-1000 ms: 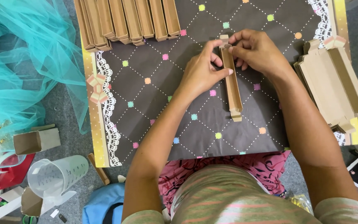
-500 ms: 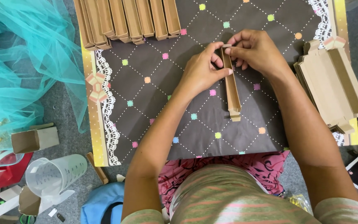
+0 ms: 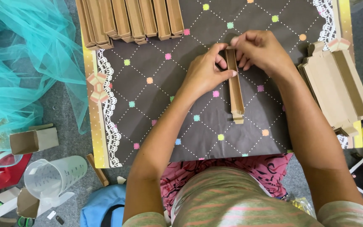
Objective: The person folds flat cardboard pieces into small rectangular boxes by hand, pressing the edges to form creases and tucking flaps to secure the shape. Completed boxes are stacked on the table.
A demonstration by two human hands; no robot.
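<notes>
A long narrow brown cardboard box [image 3: 235, 90] lies lengthwise on a dark patterned board [image 3: 169, 105] with coloured dots and a lace edge. My left hand [image 3: 206, 71] pinches the box's far end from the left, thumb and fingers on its side. My right hand [image 3: 259, 50] grips the same far end from the right, fingers curled over its top. The near end of the box rests free on the board with a small flap sticking out.
A row of several finished narrow boxes [image 3: 127, 19] lies at the board's far left. A stack of flat unfolded cardboard blanks [image 3: 337, 86] sits at right. Teal netting [image 3: 22, 63], a clear measuring cup [image 3: 53, 176], a small open box [image 3: 32, 141] and a blue cloth [image 3: 101, 206] lie on the floor at left.
Both hands stay at the far end of the narrow box; fingers shift slightly while the box hardly moves.
</notes>
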